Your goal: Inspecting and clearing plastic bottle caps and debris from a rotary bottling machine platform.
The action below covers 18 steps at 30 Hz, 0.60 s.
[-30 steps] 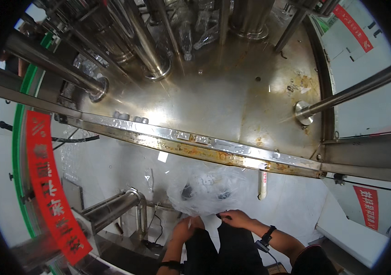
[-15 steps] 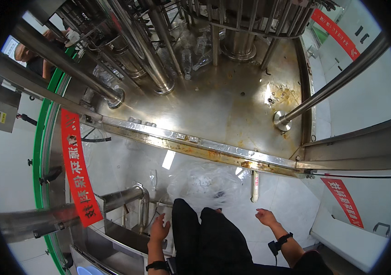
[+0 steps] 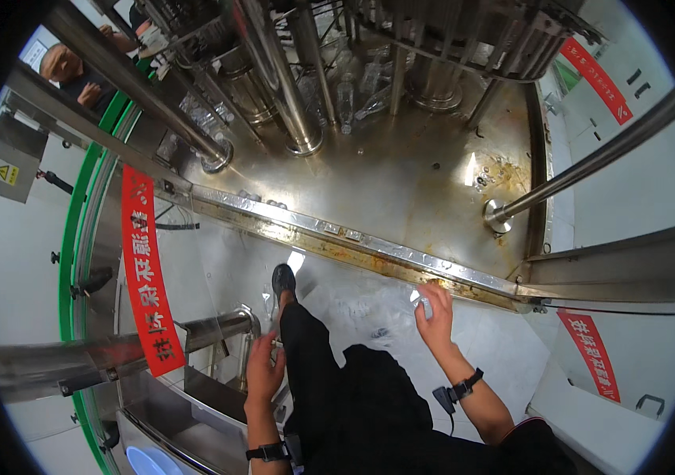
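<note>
My left hand [image 3: 264,369] is in the air beside a bent steel pipe [image 3: 247,317], its fingers apart and nothing in them. Farther right, my right hand [image 3: 435,318] is raised with loosely curled, spread fingers and holds nothing. Its fingertips overlap the rusty front rim [image 3: 369,255] of a steel machine deck [image 3: 377,186]; whether they touch it I cannot tell. Clear plastic bottles [image 3: 345,103] stand and lie on the deck among steel columns [image 3: 290,103]. Below the rim, clear plastic sheeting [image 3: 345,305] lies on the floor.
My dark shoe [image 3: 283,280] is forward on the floor. A green curved rail [image 3: 76,229] and a red printed strip [image 3: 147,273] stand left. A slanted steel post [image 3: 591,162] rises at right. Another person [image 3: 76,75] is at the far left.
My right hand has moved forward and slightly left, up to the rim. My left hand has risen a little. One foot has stepped forward, and the view has shifted.
</note>
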Available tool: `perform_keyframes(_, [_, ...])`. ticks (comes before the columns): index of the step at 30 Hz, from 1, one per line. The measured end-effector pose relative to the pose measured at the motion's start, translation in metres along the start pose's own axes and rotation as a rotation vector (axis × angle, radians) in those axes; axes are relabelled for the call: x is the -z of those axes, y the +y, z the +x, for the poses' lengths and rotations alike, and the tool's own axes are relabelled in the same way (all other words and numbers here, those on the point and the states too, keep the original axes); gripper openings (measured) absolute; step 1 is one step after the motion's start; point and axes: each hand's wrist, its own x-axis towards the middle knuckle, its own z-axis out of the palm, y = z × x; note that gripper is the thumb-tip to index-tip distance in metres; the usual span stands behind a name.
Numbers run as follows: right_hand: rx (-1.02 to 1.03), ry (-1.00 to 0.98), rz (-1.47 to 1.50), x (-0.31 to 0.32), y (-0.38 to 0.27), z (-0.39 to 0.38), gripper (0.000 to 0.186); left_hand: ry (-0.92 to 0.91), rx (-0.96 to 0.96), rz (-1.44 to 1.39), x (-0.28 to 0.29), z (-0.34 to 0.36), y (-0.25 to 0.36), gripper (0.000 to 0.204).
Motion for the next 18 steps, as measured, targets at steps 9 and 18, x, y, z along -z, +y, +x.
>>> perform_keyframes(9, [-0.313, -0.431, -0.398, -0.071, 0.029, 0.041, 0.121, -0.145, 0.013, -0.174, -0.034, 0.127, -0.056, 0.04])
perform_keyframes(18, [-0.474, -0.565, -0.354, -0.049, 0.01, 0.075, 0.11, -0.003, 0.287, -0.431, -0.056, 0.242, -0.137, 0.032])
